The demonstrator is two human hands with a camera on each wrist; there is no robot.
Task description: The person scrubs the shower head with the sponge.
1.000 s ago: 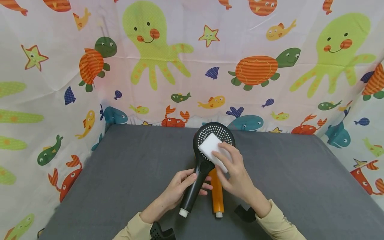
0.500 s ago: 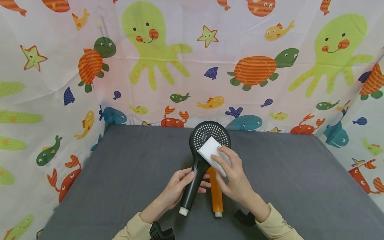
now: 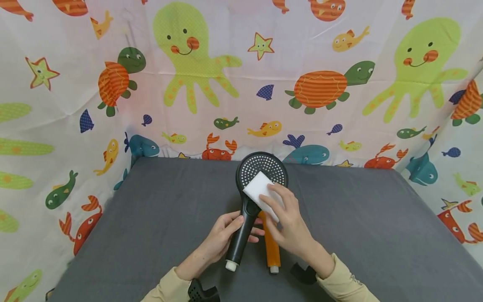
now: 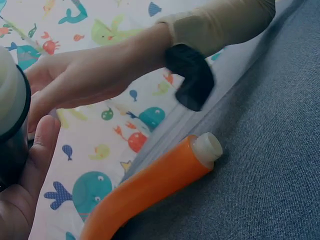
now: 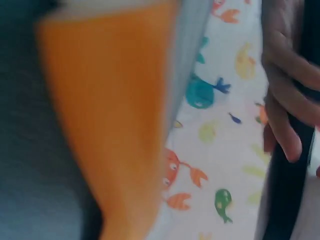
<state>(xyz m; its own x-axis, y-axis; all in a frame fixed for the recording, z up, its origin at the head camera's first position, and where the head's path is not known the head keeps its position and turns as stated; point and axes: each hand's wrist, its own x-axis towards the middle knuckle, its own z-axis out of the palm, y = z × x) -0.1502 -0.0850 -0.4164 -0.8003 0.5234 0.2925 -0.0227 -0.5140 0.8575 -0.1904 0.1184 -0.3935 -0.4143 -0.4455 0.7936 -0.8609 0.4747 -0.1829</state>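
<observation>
My left hand (image 3: pixel 225 235) grips the handle of a black shower head (image 3: pixel 241 235), thumb on top and fingers behind it. The round face with its pale nozzles points up toward me, and a white cap closes the handle's lower end. In my right hand (image 3: pixel 292 222) a white sponge (image 3: pixel 260 188) is pinched; it lies over the lower part of the nozzle face. Under and behind the shower head an orange handle (image 3: pixel 271 243) with a white end lies on the table; its upper part is hidden. The left wrist view shows that orange handle (image 4: pixel 155 185) close by.
A dark grey cloth covers the table (image 3: pixel 170 193). Behind and at both sides hangs a white curtain (image 3: pixel 226 25) printed with sea animals. Black wrist mounts (image 3: pixel 203 292) sit at both sleeves.
My right hand has slid the sponge left and a little down across the nozzle face. The shower head has shifted slightly left in my left hand.
</observation>
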